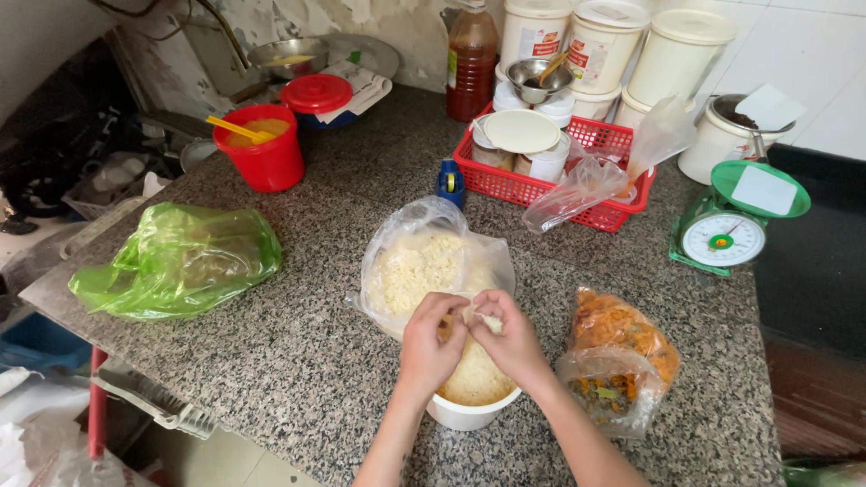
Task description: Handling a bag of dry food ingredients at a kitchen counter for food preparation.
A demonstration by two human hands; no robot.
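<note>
While left hand (431,347) and right hand (512,340) pinch pale clump (488,320) together, white bowl (469,413) beneath mostly hidden

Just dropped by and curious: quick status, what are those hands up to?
Left hand and right hand together, pinching a pale lump over the white bowl. Clear bag of crumbly white food just behind. Nothing blocking.

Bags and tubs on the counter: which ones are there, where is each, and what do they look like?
Clear bag of white crumbs: centre, behind both hands.
Green bag: left, crumpled, see-through.
Bag of orange-yellow bits: right of the hands, clear.
Empty clear bag: draped over the red basket.
White tubs with red-and-white labels: back, round.
Amber bottle: back, tall.
Green scale: right, round white dial.
</note>
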